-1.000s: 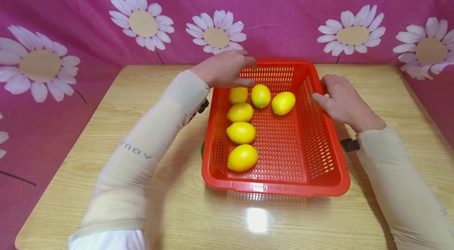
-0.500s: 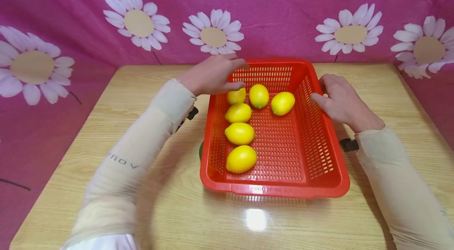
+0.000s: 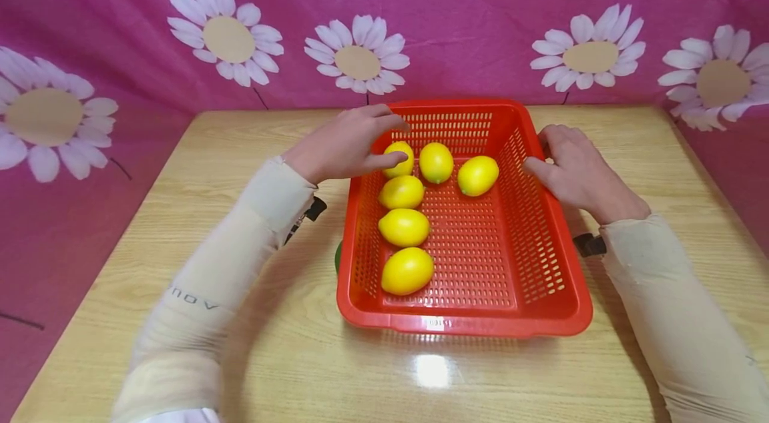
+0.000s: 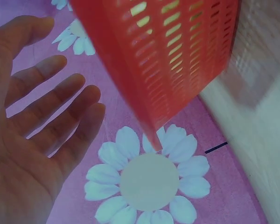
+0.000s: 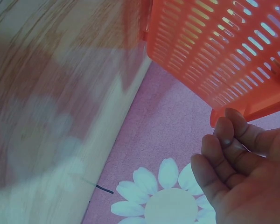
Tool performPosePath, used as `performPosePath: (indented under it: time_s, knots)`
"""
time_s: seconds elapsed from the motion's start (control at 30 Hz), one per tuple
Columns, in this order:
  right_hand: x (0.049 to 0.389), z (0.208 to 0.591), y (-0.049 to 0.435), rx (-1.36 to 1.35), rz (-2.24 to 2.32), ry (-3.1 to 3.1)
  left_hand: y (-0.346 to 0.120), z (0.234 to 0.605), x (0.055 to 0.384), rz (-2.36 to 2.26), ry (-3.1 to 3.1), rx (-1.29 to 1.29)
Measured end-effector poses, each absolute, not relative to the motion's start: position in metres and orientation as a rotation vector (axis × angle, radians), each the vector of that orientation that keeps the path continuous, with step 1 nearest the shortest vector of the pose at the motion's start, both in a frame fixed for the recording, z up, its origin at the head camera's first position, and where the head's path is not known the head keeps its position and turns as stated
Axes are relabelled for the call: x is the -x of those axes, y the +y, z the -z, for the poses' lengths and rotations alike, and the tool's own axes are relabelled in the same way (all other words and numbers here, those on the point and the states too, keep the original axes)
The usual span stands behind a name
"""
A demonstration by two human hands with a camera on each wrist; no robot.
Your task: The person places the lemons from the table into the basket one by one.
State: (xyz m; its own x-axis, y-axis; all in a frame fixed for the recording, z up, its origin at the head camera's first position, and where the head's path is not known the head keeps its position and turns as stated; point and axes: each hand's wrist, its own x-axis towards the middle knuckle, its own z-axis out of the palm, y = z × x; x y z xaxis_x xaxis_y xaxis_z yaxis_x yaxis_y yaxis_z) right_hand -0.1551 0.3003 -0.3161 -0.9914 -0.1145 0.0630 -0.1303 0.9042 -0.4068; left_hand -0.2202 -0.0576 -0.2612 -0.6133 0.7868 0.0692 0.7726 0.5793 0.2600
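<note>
A red plastic basket (image 3: 468,324) with slotted walls stands on the table. Several lemons lie inside: some in a column along the left wall, including a front lemon (image 3: 407,271), and others at the back, including a rightmost lemon (image 3: 478,176). My left hand (image 3: 339,145) hovers over the basket's back left rim, thumb and fingers apart and nothing between them. Its thumb overlaps the back left lemon (image 3: 396,155). In the left wrist view its palm and spread fingers face the basket wall. My right hand (image 3: 577,169) holds the right rim, thumb over it, fingers bent at the outside.
Part of a green thing (image 3: 338,257) shows beyond the basket's left side, mostly hidden by it. The wooden table (image 3: 288,356) reaches back to a pink cloth (image 3: 456,23) with white flowers. Both wrists wear dark straps with cameras.
My left hand has moved left and toward me, from over the back of the basket to its left rim. The lemons and my right hand stay in place.
</note>
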Motion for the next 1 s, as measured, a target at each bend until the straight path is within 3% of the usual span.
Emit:
performPosePath:
  time_s: [1.0]
  knots:
    - [0.153,0.313,0.299,-0.183,-0.667,-3.053,-0.087,0.283,0.19,-0.686,2.815,-1.454]
